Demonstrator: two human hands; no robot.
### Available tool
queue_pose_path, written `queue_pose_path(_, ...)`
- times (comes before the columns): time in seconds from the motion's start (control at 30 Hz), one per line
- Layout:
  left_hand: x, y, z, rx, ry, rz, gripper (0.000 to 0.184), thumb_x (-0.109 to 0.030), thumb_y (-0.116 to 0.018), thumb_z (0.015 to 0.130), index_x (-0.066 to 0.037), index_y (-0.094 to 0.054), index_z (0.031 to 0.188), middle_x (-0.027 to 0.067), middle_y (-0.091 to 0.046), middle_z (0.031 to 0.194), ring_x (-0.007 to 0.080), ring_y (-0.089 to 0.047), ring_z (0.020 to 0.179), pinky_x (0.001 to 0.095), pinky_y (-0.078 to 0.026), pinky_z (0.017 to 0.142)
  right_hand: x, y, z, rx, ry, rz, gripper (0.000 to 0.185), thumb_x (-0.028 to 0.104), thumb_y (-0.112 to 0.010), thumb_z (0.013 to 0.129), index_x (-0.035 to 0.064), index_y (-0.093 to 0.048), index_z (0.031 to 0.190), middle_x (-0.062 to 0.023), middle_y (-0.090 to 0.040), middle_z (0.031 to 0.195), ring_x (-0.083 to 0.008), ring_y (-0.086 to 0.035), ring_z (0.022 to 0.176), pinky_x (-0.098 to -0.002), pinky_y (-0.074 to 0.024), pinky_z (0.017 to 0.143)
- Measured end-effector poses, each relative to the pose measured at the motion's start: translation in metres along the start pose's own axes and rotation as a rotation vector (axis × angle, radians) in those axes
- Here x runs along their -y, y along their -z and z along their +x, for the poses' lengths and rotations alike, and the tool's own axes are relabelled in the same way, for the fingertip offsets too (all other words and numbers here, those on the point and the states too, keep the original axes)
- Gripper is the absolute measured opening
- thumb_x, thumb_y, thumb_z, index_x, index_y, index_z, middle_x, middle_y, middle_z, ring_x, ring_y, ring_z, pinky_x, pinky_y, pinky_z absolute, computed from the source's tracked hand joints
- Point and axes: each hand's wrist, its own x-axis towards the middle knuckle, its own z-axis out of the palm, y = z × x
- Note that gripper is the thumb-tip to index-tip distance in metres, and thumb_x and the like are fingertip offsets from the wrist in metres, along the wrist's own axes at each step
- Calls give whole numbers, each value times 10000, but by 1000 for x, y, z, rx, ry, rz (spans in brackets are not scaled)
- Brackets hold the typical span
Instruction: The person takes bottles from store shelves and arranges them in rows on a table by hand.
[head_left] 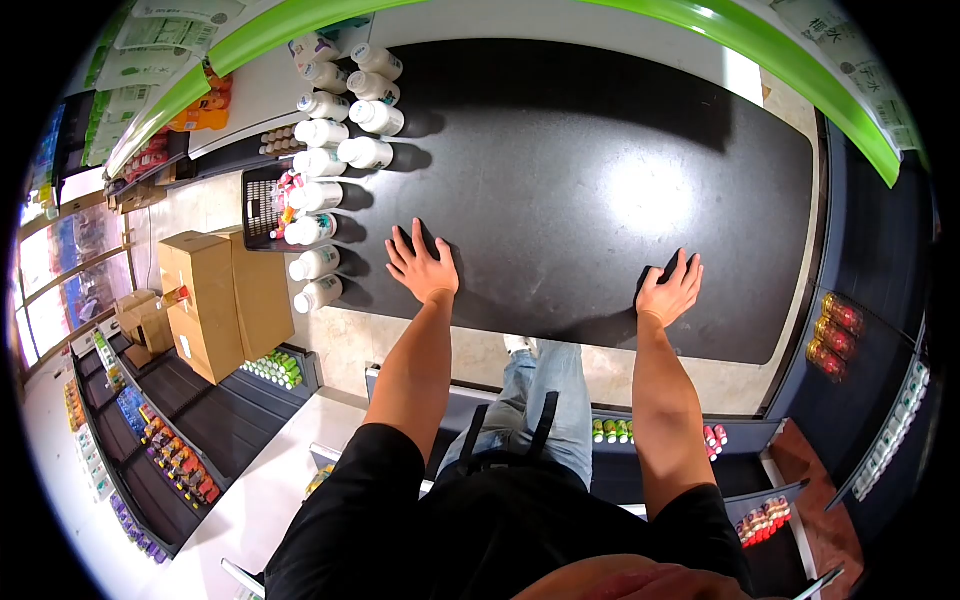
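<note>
My left hand lies on the black tabletop with its fingers spread and nothing in them. Over to the right, my right hand rests on the same surface, fingers apart and also holding nothing. Several white bottles with screw caps line the table's left end in uneven rows. The nearest bottle to my left hand is a white bottle to its left, and the hand does not touch it. Two more of these bottles stand lower down, close to the table's near left corner.
A black basket with small colourful packages sits beyond the table's left edge. Cardboard boxes stand on the floor at left. Shelves of drinks are behind me. Red packages rest on a dark shelf at right. A green-edged shelf arches overhead.
</note>
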Motion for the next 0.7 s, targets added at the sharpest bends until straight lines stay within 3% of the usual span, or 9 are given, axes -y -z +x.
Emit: queue_pose_path(0.7,0,0,0,-24,-9,-13,551,-400,-509,905,-294,-429,1441,100,-305,1551,356,-217,1445,605,-181,1135,2,2,0,2,-4,12,520,226,-525,830,162,-548,1346,-79,-410,1500,-277,-321,1409,-458,-264,1137)
